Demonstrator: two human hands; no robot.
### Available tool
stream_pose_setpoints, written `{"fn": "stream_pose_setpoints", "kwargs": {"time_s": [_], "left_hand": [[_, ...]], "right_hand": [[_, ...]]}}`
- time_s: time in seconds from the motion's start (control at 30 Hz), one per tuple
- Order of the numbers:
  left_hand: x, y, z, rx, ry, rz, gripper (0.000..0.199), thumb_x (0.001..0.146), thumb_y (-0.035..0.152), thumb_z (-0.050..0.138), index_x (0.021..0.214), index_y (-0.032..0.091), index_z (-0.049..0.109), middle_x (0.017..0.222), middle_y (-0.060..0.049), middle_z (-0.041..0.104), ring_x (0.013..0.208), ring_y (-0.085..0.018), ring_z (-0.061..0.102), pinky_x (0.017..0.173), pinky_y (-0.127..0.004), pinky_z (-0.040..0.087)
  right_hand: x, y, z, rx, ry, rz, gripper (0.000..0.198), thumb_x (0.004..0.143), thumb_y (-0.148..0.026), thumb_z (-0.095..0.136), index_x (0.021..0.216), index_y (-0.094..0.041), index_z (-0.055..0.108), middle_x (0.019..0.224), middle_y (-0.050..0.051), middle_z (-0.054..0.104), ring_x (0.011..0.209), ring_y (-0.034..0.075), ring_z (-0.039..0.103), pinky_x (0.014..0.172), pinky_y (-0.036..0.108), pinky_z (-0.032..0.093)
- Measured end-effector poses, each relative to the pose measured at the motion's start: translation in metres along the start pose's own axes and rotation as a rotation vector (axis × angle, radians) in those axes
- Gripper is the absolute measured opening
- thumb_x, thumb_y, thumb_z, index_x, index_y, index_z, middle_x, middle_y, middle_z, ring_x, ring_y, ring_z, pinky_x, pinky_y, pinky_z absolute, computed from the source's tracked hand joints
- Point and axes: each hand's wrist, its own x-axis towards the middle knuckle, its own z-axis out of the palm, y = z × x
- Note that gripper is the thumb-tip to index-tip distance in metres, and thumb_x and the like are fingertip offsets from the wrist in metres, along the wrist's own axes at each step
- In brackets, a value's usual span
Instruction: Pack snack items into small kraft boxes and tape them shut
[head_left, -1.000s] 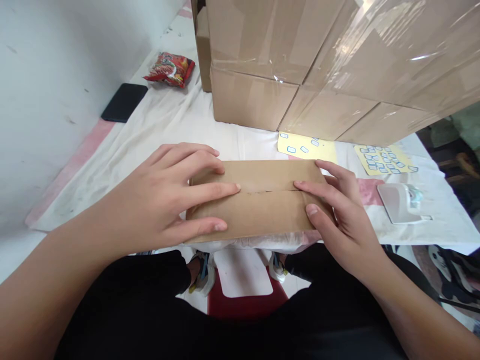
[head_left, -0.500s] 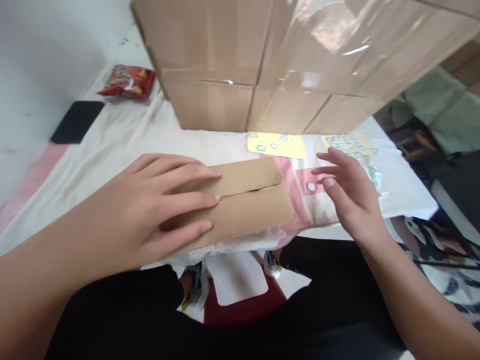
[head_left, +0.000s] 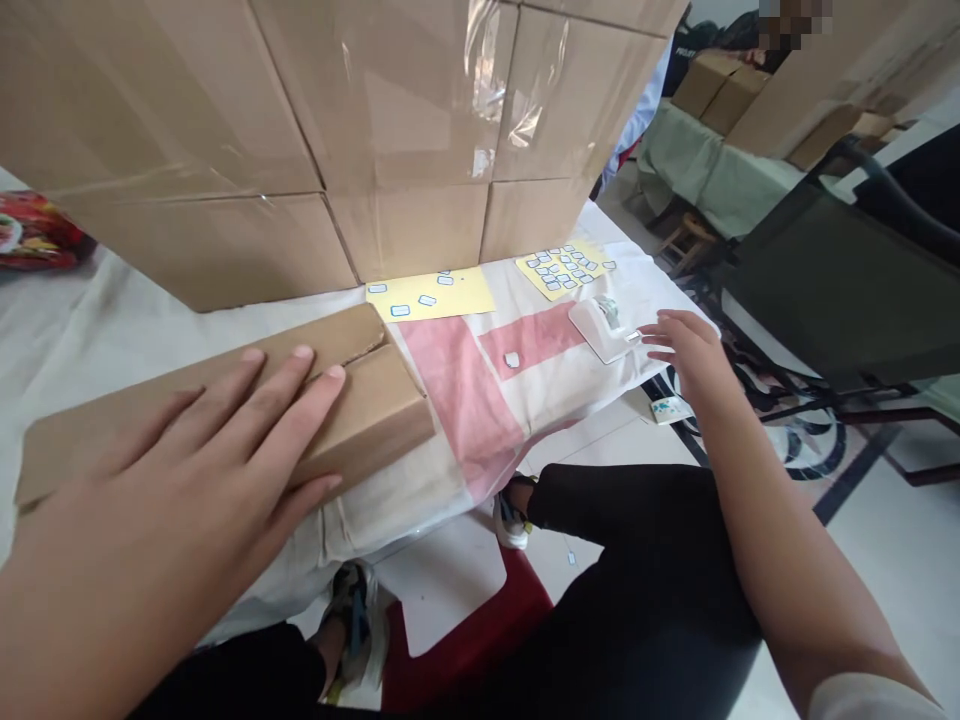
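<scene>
On my feed, the left hand lies over the small cardboard box on the tabletop, its grip spread flat, hiding much of the top seam. My right hand has its fingertips at the end of the tape dispenser; whether that grip pinches any tape, I can't tell. The frame cuts off the red packet and large cartons.

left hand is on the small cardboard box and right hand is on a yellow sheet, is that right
Not quite: the head view shows the right hand beside the white tape dispenser, though contact is unclear. The left hand is indeed on the small cardboard box.
</scene>
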Motion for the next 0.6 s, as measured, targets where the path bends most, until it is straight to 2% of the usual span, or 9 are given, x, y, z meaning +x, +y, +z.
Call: {"fn": "stream_pose_setpoints", "kwargs": {"time_s": [0.1,0.23,0.3,0.4,0.47,0.53,0.6], "left_hand": [[0.016,-0.008,-0.004,0.076,-0.002,-0.011,0.071,0.1,0.048,0.028,0.162,0.016,0.025,0.169,-0.013,0.03,0.155,-0.039,0.025,0.12,-0.065,0.027],[0.024,-0.016,-0.009,0.2,-0.058,0.011,0.07,0.102,0.05,0.034,0.164,0.025,0.017,0.169,-0.012,0.03,0.157,-0.036,0.025,0.125,-0.061,0.027],[0.024,-0.017,-0.01,0.258,-0.073,0.02,0.071,0.102,0.049,0.038,0.164,0.024,0.012,0.169,-0.013,0.029,0.157,-0.036,0.024,0.124,-0.06,0.028],[0.023,-0.013,-0.011,0.287,-0.065,0.027,0.072,0.102,0.048,0.039,0.164,0.024,0.01,0.168,-0.015,0.029,0.157,-0.037,0.024,0.124,-0.059,0.028],[0.023,-0.01,-0.011,0.286,-0.053,0.026,0.072,0.102,0.047,0.039,0.164,0.026,0.009,0.168,-0.015,0.03,0.157,-0.037,0.025,0.123,-0.06,0.029],[0.024,-0.008,-0.012,0.28,-0.048,0.023,0.073,0.101,0.047,0.039,0.164,0.028,0.008,0.168,-0.015,0.031,0.156,-0.037,0.026,0.123,-0.06,0.03],[0.024,-0.006,-0.013,0.271,-0.037,0.019,0.073,0.101,0.047,0.04,0.164,0.029,0.007,0.167,-0.015,0.032,0.156,-0.038,0.028,0.122,-0.06,0.03]], "right_hand": [[0.001,0.004,0.006,-0.046,-0.027,-0.024,0.027,0.078,-0.036,0.066,0.102,-0.023,0.064,0.091,0.008,0.072,0.084,0.023,0.068,0.067,0.034,0.054],[-0.002,-0.001,0.016,-0.168,-0.037,-0.265,0.033,0.082,-0.034,0.062,0.113,-0.023,0.061,0.103,0.009,0.07,0.093,0.024,0.066,0.08,0.04,0.055],[-0.006,-0.006,0.021,-0.28,-0.05,-0.383,0.042,0.084,-0.034,0.059,0.125,-0.024,0.057,0.116,0.011,0.066,0.1,0.026,0.064,0.086,0.043,0.054],[-0.01,-0.01,0.025,-0.415,-0.064,-0.49,0.054,0.087,-0.03,0.052,0.141,-0.025,0.046,0.13,0.014,0.059,0.114,0.029,0.059,0.092,0.047,0.053],[-0.011,-0.008,0.025,-0.505,-0.107,-0.5,0.05,0.087,-0.024,0.047,0.137,-0.024,0.053,0.125,0.014,0.06,0.116,0.031,0.058,0.097,0.051,0.05],[-0.01,-0.006,0.022,-0.584,-0.166,-0.453,0.042,0.086,-0.02,0.045,0.121,-0.023,0.067,0.114,0.014,0.061,0.111,0.033,0.06,0.103,0.054,0.047],[-0.01,-0.004,0.019,-0.6,-0.184,-0.407,0.037,0.085,-0.019,0.045,0.11,-0.022,0.072,0.11,0.014,0.061,0.105,0.033,0.062,0.104,0.055,0.045]]}}
